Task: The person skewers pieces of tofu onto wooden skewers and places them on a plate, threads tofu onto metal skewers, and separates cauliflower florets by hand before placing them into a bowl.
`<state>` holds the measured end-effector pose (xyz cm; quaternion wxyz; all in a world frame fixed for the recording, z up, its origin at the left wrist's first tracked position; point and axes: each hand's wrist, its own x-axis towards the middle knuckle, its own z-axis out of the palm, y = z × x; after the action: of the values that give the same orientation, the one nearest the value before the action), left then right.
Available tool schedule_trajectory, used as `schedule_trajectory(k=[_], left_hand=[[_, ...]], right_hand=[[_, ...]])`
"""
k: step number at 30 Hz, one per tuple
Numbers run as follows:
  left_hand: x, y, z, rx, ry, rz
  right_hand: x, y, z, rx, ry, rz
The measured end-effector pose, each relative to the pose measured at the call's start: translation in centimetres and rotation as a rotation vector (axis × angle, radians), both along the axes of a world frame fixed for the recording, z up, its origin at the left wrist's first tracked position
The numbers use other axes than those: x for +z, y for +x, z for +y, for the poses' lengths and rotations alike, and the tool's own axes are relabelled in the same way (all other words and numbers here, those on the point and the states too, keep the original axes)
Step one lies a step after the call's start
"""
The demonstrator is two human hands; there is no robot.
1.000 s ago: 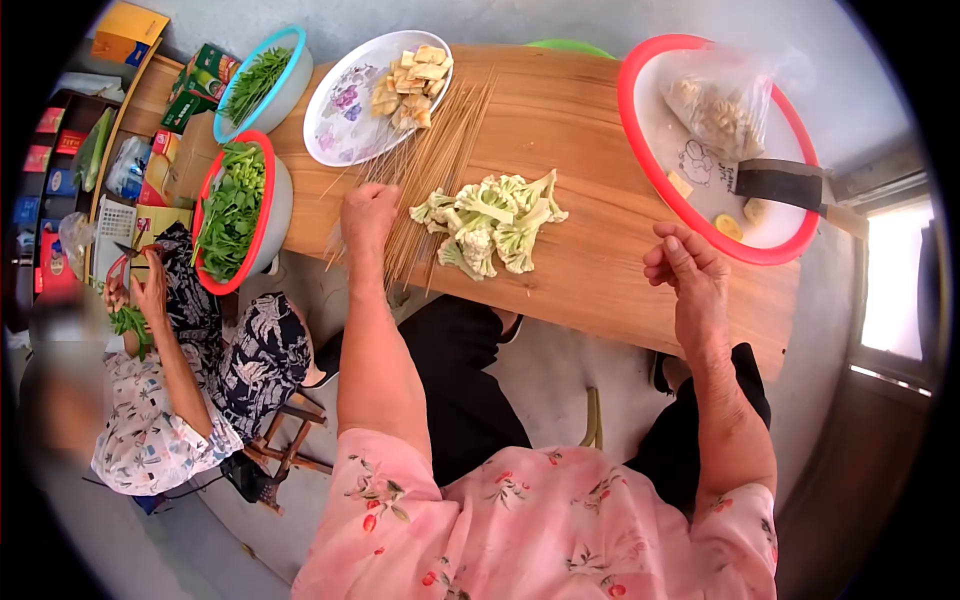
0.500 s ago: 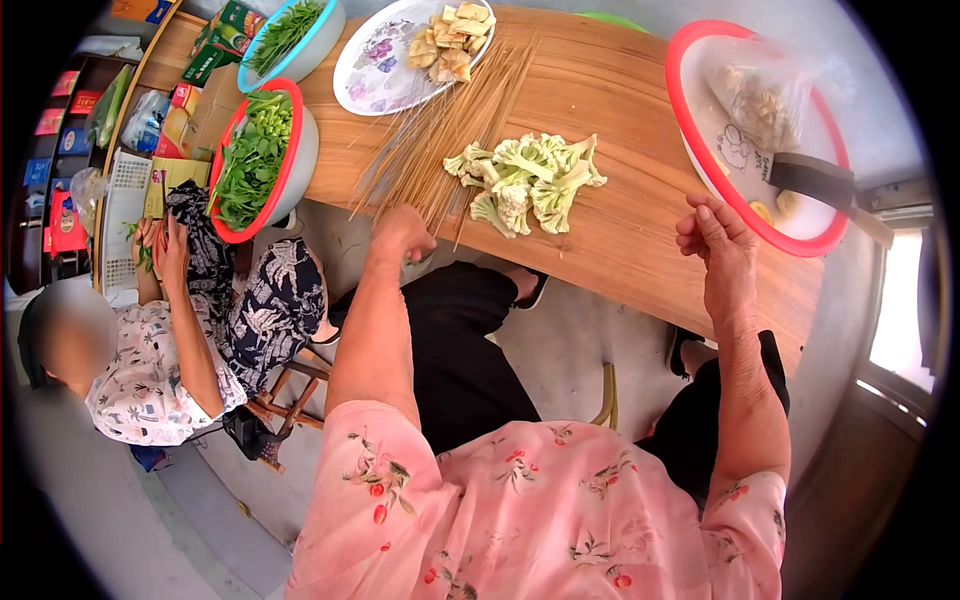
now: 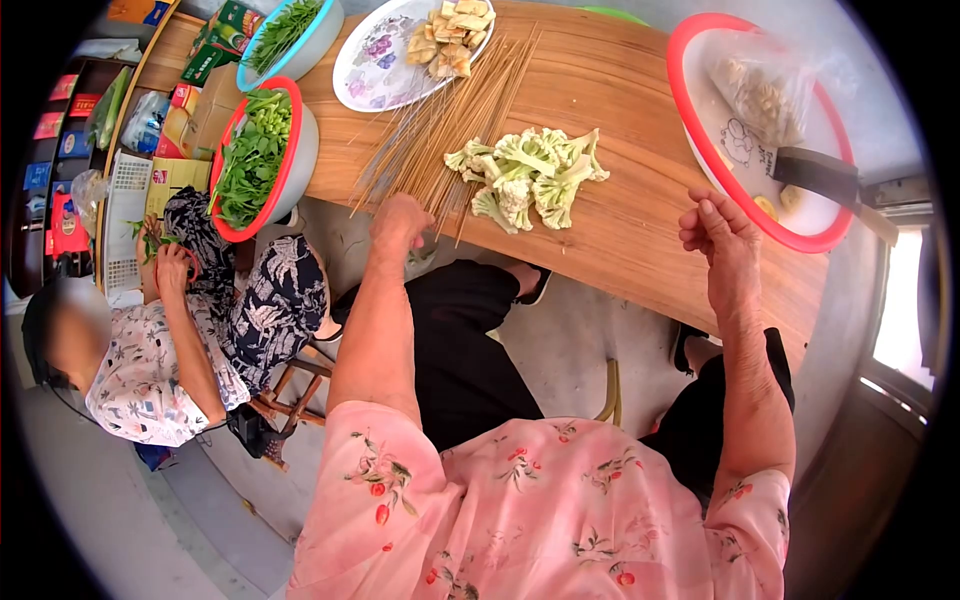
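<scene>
My left hand (image 3: 402, 221) is closed at the table's front edge, beside the near ends of a spread of thin wooden skewers (image 3: 455, 115); what its fingers hold, if anything, is hidden. Cauliflower florets (image 3: 530, 172) lie in a pile to the right of the skewers. Over the table's right part, my right hand (image 3: 722, 228) has its fingers curled and pressed together, near a red-rimmed basin (image 3: 698, 160); I cannot make out anything in it. A cleaver (image 3: 818, 176) rests across that basin, which holds a plastic bag (image 3: 765, 100) and a few pale pieces.
A flowered plate (image 3: 370, 70) with pale cut chunks stands at the back of the wooden table (image 3: 600, 85). Left of it are a blue-rimmed basin (image 3: 327, 38) and a red-rimmed one (image 3: 290, 165), both with greens. At the left a person (image 3: 165, 370) sits handling greens.
In the view, the table things have shifted up and right. My left hand has moved from over the skewers to the table's front edge. The seated person's hands have changed position.
</scene>
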<state>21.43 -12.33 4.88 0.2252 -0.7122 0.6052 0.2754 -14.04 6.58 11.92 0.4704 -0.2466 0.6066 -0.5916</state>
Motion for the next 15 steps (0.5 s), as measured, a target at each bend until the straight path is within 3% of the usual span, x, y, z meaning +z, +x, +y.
schedule_trajectory(k=[3, 5, 8, 15], left_hand=[[0.9, -0.8, 0.9, 0.058, -0.084, 0.016], [1.0, -1.1, 1.3, -0.029, -0.265, -0.144], [-0.3, -0.3, 1.4, -0.03, -0.466, -0.153], [1.8, -1.1, 1.5, 0.113, -0.132, -0.046]], right_hand=[[0.0, 0.0, 0.0, -0.001, 0.004, -0.002], [0.0, 0.0, -0.1, -0.005, 0.007, -0.005], [-0.1, -0.1, 0.0, 0.0, 0.011, -0.006], [-0.1, 0.0, 0.2, 0.01, 0.009, -0.009]])
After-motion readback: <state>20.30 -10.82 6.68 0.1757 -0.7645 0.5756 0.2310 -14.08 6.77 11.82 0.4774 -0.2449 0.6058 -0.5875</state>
